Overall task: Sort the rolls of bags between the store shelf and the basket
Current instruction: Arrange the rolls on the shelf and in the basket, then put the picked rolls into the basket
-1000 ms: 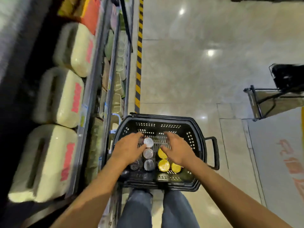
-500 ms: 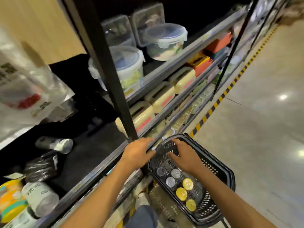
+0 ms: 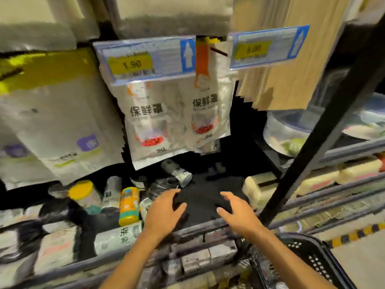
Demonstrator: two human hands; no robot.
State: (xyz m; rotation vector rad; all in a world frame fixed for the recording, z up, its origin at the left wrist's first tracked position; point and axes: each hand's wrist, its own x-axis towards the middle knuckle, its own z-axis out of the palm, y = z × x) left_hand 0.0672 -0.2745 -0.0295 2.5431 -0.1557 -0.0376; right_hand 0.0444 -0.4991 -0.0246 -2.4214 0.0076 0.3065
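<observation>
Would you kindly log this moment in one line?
left hand: open, empty | right hand: open, empty | both over shelf | basket: lower right

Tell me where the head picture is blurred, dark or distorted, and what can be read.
Head view: motion blur and blocky smearing soften the white packs; the price tag reads 1.90, its fine print lost. Head view: the shelf floor is almost black, hiding detail; the left hand and right hand are fairly sharp; the wide lens slants the black post.
</observation>
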